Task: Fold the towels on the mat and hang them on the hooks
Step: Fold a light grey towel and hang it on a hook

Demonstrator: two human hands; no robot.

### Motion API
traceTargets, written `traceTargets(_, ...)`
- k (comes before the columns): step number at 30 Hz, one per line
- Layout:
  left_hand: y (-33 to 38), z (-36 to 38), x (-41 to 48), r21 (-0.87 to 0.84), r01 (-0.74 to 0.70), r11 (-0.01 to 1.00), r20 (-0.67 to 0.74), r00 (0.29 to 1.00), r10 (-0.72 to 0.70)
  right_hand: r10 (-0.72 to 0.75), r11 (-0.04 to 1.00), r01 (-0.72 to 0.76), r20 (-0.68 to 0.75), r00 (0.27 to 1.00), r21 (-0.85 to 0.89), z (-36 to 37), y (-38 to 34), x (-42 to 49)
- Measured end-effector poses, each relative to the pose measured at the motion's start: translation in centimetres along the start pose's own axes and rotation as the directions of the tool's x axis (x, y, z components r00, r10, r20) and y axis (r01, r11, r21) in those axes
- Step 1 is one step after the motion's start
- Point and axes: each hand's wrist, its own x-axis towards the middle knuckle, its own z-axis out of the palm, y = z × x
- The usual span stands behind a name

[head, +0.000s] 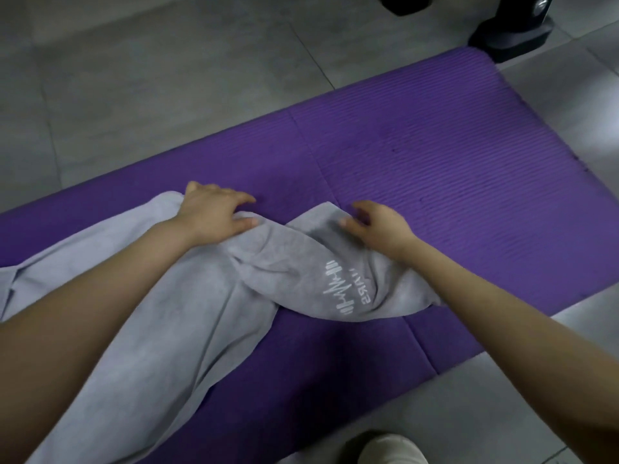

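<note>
A long grey towel (187, 316) lies twisted across the purple ribbed mat (452, 169), running from the lower left up to the middle. Its right end bears a white embroidered logo and is turned over. My left hand (214, 212) lies on the towel's far edge, fingers curled over the fold with the thumb against the cloth. My right hand (378, 226) sits at the towel's far right corner, fingers bent and thumb pressing the cloth. No hooks are in view.
Grey floor tiles (150, 78) surround the mat. A black stand base (516, 31) sits at the mat's far right corner. A pale shoe (392, 448) shows at the bottom edge, just off the mat's near side.
</note>
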Motion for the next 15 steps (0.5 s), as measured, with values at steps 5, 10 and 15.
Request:
traceTargets(5,-0.2,0.6,0.5,-0.156,0.08,0.985,0.134,0.989,-0.059,0.041,0.999,-0.039,-0.063,0.997,0.034,1.5,-1.1,2.4)
traceTargets(10,-1.6,-3.2,3.0,-0.574,0.023,0.819,-0.168,0.975,-0.145,0.093,0.877,0.106,-0.382,0.919,0.469,-5.0,0.2,3.6)
traceTargets(15,-1.1,-6.6,11.2,-0.797,-0.006,0.604,-0.312,0.861,-0.403,0.284,0.781,0.089,-0.478,0.831,0.619,-11.6,1.0,10.1)
